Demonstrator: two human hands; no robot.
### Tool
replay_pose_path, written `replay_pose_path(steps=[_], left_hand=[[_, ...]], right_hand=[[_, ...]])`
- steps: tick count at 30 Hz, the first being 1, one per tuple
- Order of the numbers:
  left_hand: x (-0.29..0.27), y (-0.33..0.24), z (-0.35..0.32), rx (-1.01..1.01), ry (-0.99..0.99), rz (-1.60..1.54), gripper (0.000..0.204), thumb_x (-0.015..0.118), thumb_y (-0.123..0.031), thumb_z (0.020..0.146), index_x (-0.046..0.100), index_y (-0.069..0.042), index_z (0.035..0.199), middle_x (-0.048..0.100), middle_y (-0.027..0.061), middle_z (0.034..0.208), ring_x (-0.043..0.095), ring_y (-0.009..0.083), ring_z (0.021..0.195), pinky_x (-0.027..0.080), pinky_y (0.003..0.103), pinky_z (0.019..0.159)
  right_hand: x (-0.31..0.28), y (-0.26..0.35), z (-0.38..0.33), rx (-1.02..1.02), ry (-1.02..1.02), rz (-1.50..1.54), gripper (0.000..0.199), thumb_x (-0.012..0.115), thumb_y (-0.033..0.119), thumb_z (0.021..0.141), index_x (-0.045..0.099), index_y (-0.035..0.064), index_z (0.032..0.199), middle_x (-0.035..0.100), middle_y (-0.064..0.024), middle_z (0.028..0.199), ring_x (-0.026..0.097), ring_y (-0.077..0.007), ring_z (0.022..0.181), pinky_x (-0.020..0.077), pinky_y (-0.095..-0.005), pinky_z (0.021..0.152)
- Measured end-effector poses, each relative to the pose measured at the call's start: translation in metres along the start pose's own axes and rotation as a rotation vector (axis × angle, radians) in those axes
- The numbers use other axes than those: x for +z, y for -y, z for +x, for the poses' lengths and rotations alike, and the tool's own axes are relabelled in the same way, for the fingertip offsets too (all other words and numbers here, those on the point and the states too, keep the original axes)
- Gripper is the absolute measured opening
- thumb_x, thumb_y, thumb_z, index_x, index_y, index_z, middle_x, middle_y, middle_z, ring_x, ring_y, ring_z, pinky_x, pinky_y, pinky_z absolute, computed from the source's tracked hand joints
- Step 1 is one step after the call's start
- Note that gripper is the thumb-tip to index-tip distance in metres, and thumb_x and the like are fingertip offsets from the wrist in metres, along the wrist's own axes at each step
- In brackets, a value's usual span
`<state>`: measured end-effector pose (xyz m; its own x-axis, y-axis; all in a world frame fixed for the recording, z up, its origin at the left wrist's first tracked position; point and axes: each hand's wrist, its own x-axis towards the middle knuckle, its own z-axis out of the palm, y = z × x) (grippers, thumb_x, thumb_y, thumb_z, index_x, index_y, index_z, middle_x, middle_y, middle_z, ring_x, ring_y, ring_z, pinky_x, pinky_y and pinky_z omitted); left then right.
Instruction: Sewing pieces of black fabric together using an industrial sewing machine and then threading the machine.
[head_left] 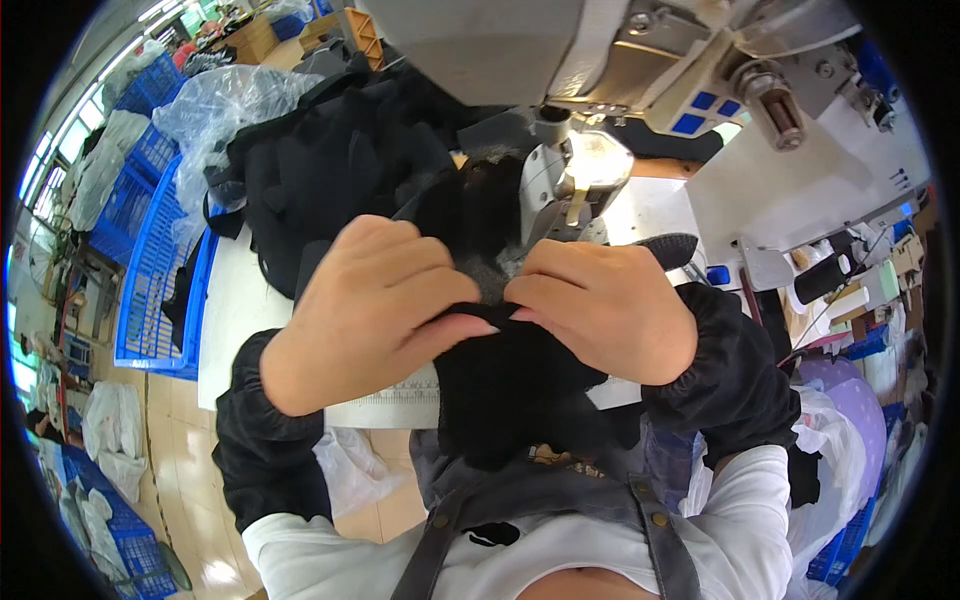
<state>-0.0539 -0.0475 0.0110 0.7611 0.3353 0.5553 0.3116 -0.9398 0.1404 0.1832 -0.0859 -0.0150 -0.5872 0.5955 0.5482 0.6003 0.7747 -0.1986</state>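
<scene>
A piece of black fabric (520, 385) hangs from my two hands over the near edge of the sewing table and down toward my lap. My left hand (375, 305) pinches its upper edge between thumb and fingers. Close beside it, my right hand (600, 305) pinches the same edge, the two thumbs almost meeting. Just beyond my hands stands the head of a sewing machine (580, 170), its needle area partly hidden by my fingers and the dark cloth. Grey lint lies on the machine bed in front of it.
A heap of black cloth (340, 160) lies on the table at the left, next to a clear plastic bag (225, 105). A blue crate (150, 310) stands beyond the left table edge. At the right are a black thread cone (822, 280) and a dark oval piece (668, 248).
</scene>
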Motion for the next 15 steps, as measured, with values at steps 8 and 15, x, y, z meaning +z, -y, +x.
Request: replay_pose_path(steps=[8, 15], left_hand=[[-0.027, 0.013, 0.003, -0.119, 0.209, -0.115, 0.011, 0.077, -0.01, 0.078, 0.067, -0.006, 0.082, 0.058, 0.0059, 0.076, 0.054, 0.0275, 0.073, 0.04, 0.037, 0.073], [-0.033, 0.019, 0.004, -0.177, 0.232, -0.267, 0.011, 0.075, -0.004, 0.077, 0.065, -0.003, 0.081, 0.058, 0.0094, 0.077, 0.055, 0.0298, 0.075, 0.043, 0.038, 0.065]], right_hand=[[-0.015, -0.009, -0.003, 0.017, 0.034, -0.032, 0.022, 0.075, 0.016, 0.077, 0.057, 0.0072, 0.084, 0.048, -0.0057, 0.088, 0.062, -0.0234, 0.077, 0.0496, -0.0378, 0.061], [-0.024, -0.018, -0.004, 0.015, 0.082, 0.075, 0.016, 0.069, 0.016, 0.085, 0.056, 0.006, 0.086, 0.053, -0.0075, 0.089, 0.062, -0.0287, 0.077, 0.0493, -0.0405, 0.063]])
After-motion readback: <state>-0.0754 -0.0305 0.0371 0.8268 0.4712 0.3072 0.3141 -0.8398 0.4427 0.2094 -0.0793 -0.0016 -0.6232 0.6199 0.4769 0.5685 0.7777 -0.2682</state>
